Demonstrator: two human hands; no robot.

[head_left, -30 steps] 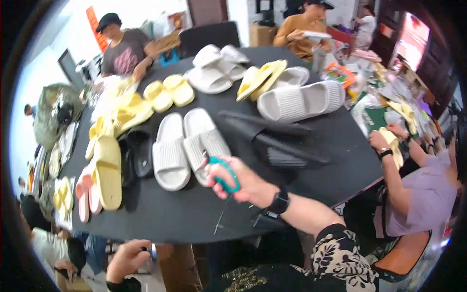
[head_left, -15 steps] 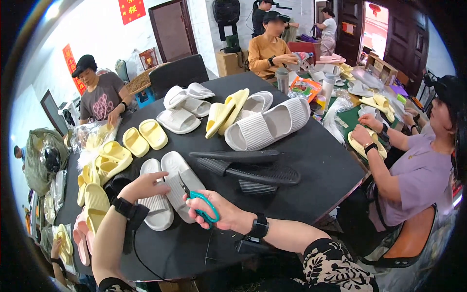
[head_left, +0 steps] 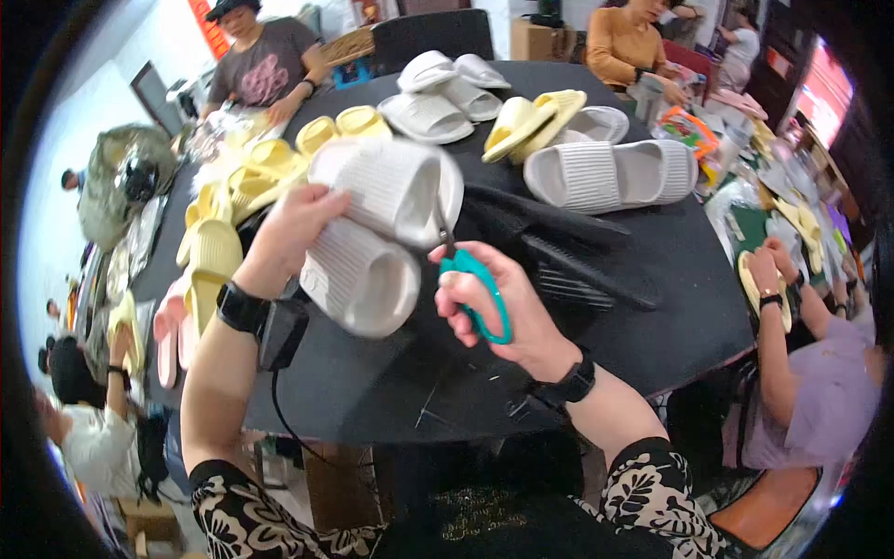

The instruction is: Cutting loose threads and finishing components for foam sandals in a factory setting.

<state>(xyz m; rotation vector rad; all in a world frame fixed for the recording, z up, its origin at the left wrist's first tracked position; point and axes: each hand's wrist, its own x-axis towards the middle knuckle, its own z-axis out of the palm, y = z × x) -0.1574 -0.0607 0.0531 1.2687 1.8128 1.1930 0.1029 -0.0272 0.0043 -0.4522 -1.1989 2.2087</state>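
- Along the left edge of the black table (head_left: 652,317), here are the pink slides (head_left: 166,331), just beside a yellow ribbed slide (head_left: 216,247); more yellow ones run up toward the far-left corner.
- Now your left hand (head_left: 296,233): it's closed on the light-grey ribbed slides (head_left: 363,279), thumb on top, the pair tilted and held up over the table, one overlapping the other, slightly blurred.
- Behind them, near the far edge, a cluster of plain grey slides (head_left: 428,116).
- And your right hand (head_left: 529,321), wrapped round the teal-handled scissors (head_left: 491,284)! The dark blades point up at the nearer rim of the upper slide; whether they touch it, you can't tell from here.
- Beyond, toward the far-right corner, a leaning yellow pair (head_left: 531,126).
- Right of your scissors, black slides (head_left: 577,252) lie on their sides.
- Last, a big grey ribbed pair (head_left: 577,177), near the right edge.
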